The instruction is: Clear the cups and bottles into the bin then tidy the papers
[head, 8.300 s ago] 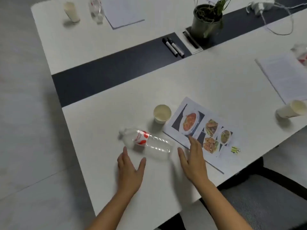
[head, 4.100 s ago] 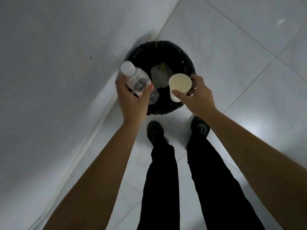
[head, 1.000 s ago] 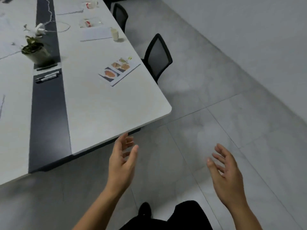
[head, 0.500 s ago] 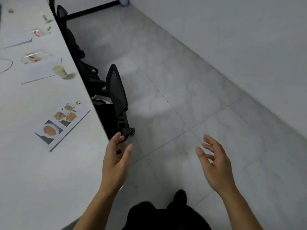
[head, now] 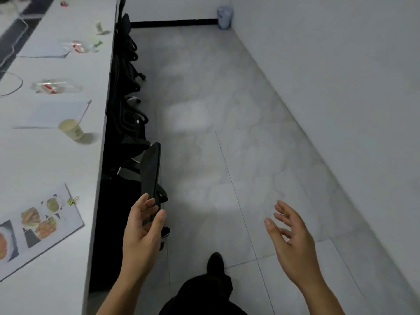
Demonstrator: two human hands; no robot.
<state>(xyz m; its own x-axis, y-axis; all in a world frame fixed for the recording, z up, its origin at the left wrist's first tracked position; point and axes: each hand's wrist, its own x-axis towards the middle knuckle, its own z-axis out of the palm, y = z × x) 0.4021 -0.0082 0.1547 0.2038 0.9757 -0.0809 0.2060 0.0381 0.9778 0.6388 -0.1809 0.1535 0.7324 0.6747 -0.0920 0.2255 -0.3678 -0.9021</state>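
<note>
A long white table [head: 45, 160] runs along my left. On it stands a paper cup [head: 71, 130] next to a sheet of paper [head: 54, 114]. Farther along lie a clear plastic bottle [head: 54, 87] with a red label and another clear bottle [head: 79, 46] beside a second sheet [head: 43, 51]. A printed sheet of food photos [head: 36, 226] with a yellow clip lies nearest me. My left hand [head: 142, 233] and my right hand [head: 292, 237] are raised over the floor, fingers loosely spread, both holding nothing.
Black office chairs [head: 150, 173] are tucked along the table's right edge, the nearest just beyond my left hand. A grey tiled aisle [head: 216, 133] runs between the chairs and a white wall [head: 341, 76]. A pale bin [head: 225, 17] stands in the far corner.
The view has swung along the table's side, so the cup, the bottles and the chairs now sit closer. Both hands stay raised and empty as before.
</note>
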